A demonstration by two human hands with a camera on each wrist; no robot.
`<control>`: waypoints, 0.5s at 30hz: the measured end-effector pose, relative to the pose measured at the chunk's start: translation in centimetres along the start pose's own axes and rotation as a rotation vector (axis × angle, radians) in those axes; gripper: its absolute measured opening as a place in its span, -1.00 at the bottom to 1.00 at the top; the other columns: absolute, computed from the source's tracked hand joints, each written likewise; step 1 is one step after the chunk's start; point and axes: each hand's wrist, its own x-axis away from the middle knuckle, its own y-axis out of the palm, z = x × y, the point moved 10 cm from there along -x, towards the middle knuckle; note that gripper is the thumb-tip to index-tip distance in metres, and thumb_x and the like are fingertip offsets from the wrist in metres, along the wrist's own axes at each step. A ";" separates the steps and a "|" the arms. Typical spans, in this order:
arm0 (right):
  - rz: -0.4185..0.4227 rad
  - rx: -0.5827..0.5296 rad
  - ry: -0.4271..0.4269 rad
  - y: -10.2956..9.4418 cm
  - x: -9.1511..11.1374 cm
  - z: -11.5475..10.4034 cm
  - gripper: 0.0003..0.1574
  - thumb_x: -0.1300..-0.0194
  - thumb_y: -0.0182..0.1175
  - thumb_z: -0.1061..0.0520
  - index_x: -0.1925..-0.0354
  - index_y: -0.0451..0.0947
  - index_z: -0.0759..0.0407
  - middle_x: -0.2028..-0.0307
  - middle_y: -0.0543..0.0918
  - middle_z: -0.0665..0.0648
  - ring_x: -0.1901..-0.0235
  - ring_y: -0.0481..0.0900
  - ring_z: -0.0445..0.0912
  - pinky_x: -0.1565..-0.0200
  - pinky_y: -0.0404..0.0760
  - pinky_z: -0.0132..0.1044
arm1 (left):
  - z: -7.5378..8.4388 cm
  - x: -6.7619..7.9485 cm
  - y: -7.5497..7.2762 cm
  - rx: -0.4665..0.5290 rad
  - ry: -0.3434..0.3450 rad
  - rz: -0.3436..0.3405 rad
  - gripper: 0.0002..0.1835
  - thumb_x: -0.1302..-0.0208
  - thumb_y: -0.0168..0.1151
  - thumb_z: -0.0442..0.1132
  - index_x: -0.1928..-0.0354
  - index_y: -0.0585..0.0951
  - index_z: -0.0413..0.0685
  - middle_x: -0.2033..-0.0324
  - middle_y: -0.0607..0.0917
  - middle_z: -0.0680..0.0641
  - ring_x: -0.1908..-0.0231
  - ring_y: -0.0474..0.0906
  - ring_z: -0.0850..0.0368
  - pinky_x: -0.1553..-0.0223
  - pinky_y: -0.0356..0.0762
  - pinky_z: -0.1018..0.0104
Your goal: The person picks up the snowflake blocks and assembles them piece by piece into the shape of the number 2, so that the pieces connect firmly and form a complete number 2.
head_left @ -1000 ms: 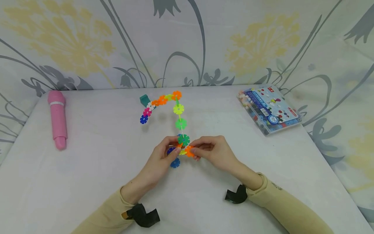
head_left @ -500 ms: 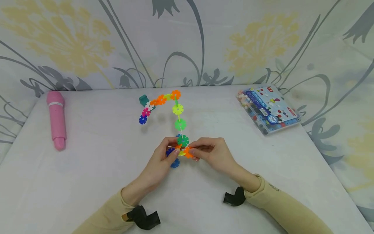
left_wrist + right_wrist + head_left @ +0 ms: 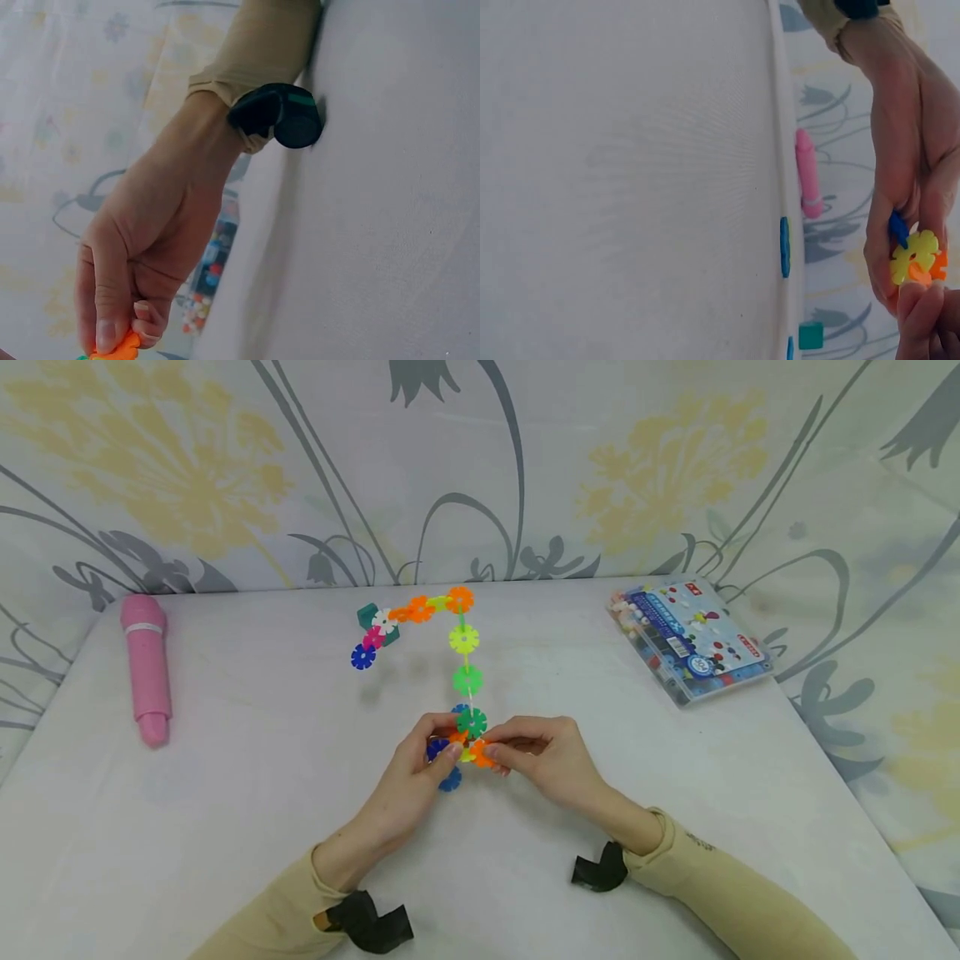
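A chain of snowflake discs runs up from my hands, past a light green disc and a yellow disc, to an orange disc at the top corner. There it bends left, ending in a dark blue disc. My left hand grips the chain's near end between thumb and fingers, around blue and orange discs. A blue disc sticks out below that thumb. My right hand pinches an orange disc, which adjoins a yellow disc. The right wrist view shows both hands' fingertips meeting around these pieces.
A pink toy microphone lies at the left of the white table. At the far right is a clear case of small coloured pieces with a printed cover. A teal block sits behind the chain's left end.
The chain's upper part has swung a little: its top orange corner shifts right and up, its blue end left and up. Both hands keep their hold, nearly still.
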 end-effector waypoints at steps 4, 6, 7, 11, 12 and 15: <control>0.021 -0.001 -0.024 -0.1 0.1 -0.2 -0.85 -0.26 0.30 0.40 0.18 0.71 0.40 0.34 0.74 0.28 0.53 0.64 -0.09 0.39 0.70 -0.27 | -0.1 -0.1 0.1 0.026 0.001 -0.001 -0.63 -0.54 -0.06 -0.39 -0.32 0.34 -0.22 -0.13 0.41 -0.20 -0.11 0.35 -0.04 -0.17 0.41 0.22; 0.029 -0.010 -0.027 -0.2 0.1 -0.2 -0.85 -0.25 0.30 0.40 0.18 0.71 0.40 0.34 0.74 0.29 0.53 0.64 -0.09 0.40 0.69 -0.28 | -0.3 -0.1 0.2 0.047 -0.004 -0.001 -0.63 -0.54 -0.08 -0.39 -0.32 0.33 -0.24 -0.13 0.41 -0.21 -0.10 0.36 -0.02 -0.16 0.41 0.27; 0.031 -0.016 -0.025 -0.2 0.2 -0.2 -0.85 -0.25 0.30 0.40 0.18 0.71 0.40 0.34 0.74 0.29 0.53 0.64 -0.09 0.40 0.69 -0.28 | -0.3 -0.1 0.2 0.061 -0.007 -0.001 -0.63 -0.55 -0.09 -0.39 -0.32 0.33 -0.25 -0.12 0.40 -0.21 -0.09 0.36 -0.01 -0.14 0.41 0.31; 0.043 -0.032 -0.035 -0.2 0.3 -0.2 -0.85 -0.25 0.30 0.41 0.18 0.71 0.41 0.34 0.74 0.30 0.54 0.63 -0.09 0.41 0.68 -0.30 | -0.6 -0.1 0.2 0.097 -0.015 0.009 -0.64 -0.55 -0.11 -0.40 -0.32 0.32 -0.28 -0.13 0.40 -0.22 -0.06 0.37 0.00 -0.07 0.40 0.43; 0.046 -0.031 -0.042 -0.1 0.3 -0.2 -0.85 -0.24 0.30 0.42 0.18 0.71 0.41 0.35 0.74 0.30 0.54 0.63 -0.09 0.41 0.68 -0.30 | -0.6 -0.1 0.3 0.099 -0.016 0.010 -0.63 -0.55 -0.11 -0.40 -0.32 0.31 -0.28 -0.15 0.40 -0.22 -0.08 0.37 0.00 -0.07 0.40 0.46; 0.058 -0.028 -0.059 0.0 0.3 -0.4 -0.85 -0.24 0.30 0.42 0.19 0.71 0.41 0.37 0.74 0.29 0.54 0.63 -0.09 0.41 0.68 -0.29 | -0.6 0.0 0.3 0.093 -0.012 0.013 -0.63 -0.55 -0.11 -0.39 -0.32 0.30 -0.28 -0.21 0.39 -0.22 -0.15 0.36 -0.01 -0.12 0.39 0.53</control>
